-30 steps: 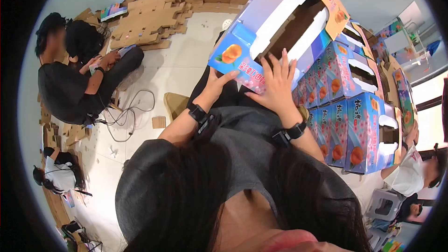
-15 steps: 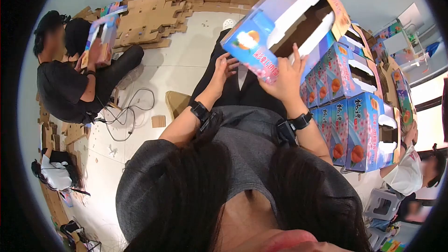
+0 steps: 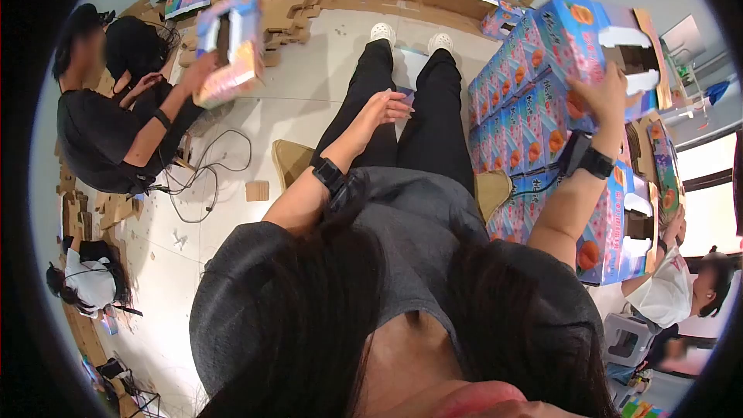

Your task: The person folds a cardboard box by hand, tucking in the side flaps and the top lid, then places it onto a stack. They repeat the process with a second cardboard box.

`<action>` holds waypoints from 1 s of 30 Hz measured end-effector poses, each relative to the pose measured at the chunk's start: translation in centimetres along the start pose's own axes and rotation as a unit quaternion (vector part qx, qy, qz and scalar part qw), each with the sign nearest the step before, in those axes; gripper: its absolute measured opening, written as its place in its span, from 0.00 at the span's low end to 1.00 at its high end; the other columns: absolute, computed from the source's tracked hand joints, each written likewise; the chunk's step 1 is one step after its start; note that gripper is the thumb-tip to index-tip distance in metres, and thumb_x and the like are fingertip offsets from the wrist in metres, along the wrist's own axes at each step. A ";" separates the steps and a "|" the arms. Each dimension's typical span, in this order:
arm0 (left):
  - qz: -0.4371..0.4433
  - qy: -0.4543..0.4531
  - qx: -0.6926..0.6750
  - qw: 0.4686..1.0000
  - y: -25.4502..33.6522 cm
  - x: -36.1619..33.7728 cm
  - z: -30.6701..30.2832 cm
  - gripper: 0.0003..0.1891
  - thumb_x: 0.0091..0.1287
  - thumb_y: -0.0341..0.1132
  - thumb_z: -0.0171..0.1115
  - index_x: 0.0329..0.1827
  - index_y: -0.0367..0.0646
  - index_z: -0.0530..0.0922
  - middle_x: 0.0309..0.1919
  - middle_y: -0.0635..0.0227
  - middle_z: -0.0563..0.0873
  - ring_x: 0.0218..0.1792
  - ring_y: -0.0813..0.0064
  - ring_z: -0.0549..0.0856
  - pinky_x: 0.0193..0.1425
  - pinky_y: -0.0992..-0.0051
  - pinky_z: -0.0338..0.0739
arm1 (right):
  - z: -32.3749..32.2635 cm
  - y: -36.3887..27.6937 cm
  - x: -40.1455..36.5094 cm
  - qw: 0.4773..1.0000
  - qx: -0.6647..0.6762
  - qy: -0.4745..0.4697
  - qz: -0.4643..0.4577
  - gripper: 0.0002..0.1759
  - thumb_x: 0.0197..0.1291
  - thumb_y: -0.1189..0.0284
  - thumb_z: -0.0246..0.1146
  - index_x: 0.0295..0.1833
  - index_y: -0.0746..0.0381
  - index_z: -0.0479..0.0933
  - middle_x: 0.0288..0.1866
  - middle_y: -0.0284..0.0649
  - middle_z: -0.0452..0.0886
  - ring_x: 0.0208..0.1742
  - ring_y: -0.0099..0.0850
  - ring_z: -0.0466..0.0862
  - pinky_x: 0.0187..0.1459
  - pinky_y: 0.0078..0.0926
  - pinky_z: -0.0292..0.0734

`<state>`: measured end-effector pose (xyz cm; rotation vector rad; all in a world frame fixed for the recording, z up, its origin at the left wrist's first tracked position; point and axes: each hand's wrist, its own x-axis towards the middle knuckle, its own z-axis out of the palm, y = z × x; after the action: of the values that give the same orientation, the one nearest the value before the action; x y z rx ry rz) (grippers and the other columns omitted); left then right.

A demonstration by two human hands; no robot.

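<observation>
At the right, my right hand point(image 3: 602, 94) grips the near edge of a printed carton point(image 3: 571, 27), with fingers by its handle cut-out. This carton is blue and pink, shows a peach picture, and sits at the top of the stack, tilted a little. Below and beside it stand rows of matching cartons point(image 3: 511, 135). Over my lap, my left hand point(image 3: 385, 108) hangs with its fingers stretched out and holds nothing.
To the left, a seated person point(image 3: 108, 135) in black holds a similar carton point(image 3: 232, 46). Flattened cardboard point(image 3: 290, 11) lies along the far wall. A cable point(image 3: 205, 178) loops across the floor point(image 3: 224, 263). Another person's white sleeve point(image 3: 658, 290) is behind the stack.
My right hand has carried the carton from above my lap rightward onto the stack. The left hand has come off it and stays over my legs. The person at left has raised their carton.
</observation>
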<state>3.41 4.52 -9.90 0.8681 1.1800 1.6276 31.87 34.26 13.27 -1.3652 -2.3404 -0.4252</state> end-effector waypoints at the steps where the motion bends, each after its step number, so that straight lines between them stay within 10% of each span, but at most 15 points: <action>1: -0.003 -0.003 0.006 1.000 0.1 -0.1 0.1 0.28 0.80 0.56 0.37 0.66 0.41 0.72 0.54 0.61 0.83 0.56 0.72 0.81 0.64 0.70 0.70 | 0.5 2.5 0.8 1.000 0.021 -0.007 0.005 0.46 0.31 0.46 0.79 0.56 0.61 0.77 0.61 0.49 0.80 0.71 0.48 0.72 0.72 0.70 0.46; 7: -0.024 -0.016 0.015 0.999 -0.7 0.2 -0.6 0.25 0.80 0.54 0.42 0.59 0.42 0.76 0.48 0.65 0.85 0.51 0.75 0.83 0.60 0.74 0.72 | 4.7 9.5 3.3 0.971 0.064 -0.135 0.188 0.48 0.31 0.53 0.83 0.58 0.66 0.75 0.54 0.54 0.83 0.64 0.48 0.77 0.62 0.45 0.71; 13: -0.030 -0.012 0.030 0.999 -0.4 0.3 -0.3 0.26 0.80 0.54 0.42 0.56 0.40 0.78 0.44 0.65 0.86 0.49 0.76 0.84 0.58 0.76 0.72 | 3.9 5.9 1.2 0.927 0.009 -0.214 0.307 0.43 0.33 0.54 0.81 0.61 0.58 0.81 0.63 0.59 0.80 0.79 0.61 0.58 0.68 0.79 0.16; 16: -0.029 -0.014 0.040 0.999 0.0 0.3 -0.2 0.26 0.81 0.54 0.42 0.55 0.40 0.79 0.44 0.65 0.86 0.48 0.76 0.84 0.58 0.76 0.72 | 3.1 5.2 0.9 0.913 -0.013 -0.279 0.296 0.41 0.36 0.54 0.80 0.61 0.57 0.81 0.63 0.59 0.80 0.78 0.61 0.59 0.70 0.77 0.17; 26: -0.027 -0.010 0.049 0.998 0.3 0.2 0.2 0.25 0.81 0.52 0.42 0.53 0.39 0.80 0.43 0.66 0.87 0.48 0.77 0.84 0.58 0.76 0.73 | 5.0 6.9 0.8 0.932 -0.036 -0.268 0.243 0.50 0.36 0.54 0.79 0.69 0.60 0.73 0.67 0.53 0.78 0.76 0.59 0.64 0.73 0.76 0.27; 30: -0.031 -0.008 0.062 0.998 -0.3 0.5 0.3 0.25 0.81 0.52 0.42 0.53 0.40 0.80 0.42 0.67 0.87 0.48 0.77 0.84 0.58 0.76 0.73 | 5.6 7.3 0.7 0.938 -0.022 -0.253 0.237 0.57 0.33 0.52 0.80 0.71 0.62 0.68 0.65 0.56 0.78 0.68 0.54 0.76 0.73 0.53 0.60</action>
<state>3.56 5.15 -10.12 0.9126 1.2959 1.5082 36.96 40.81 9.11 -2.1950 -2.2479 0.0306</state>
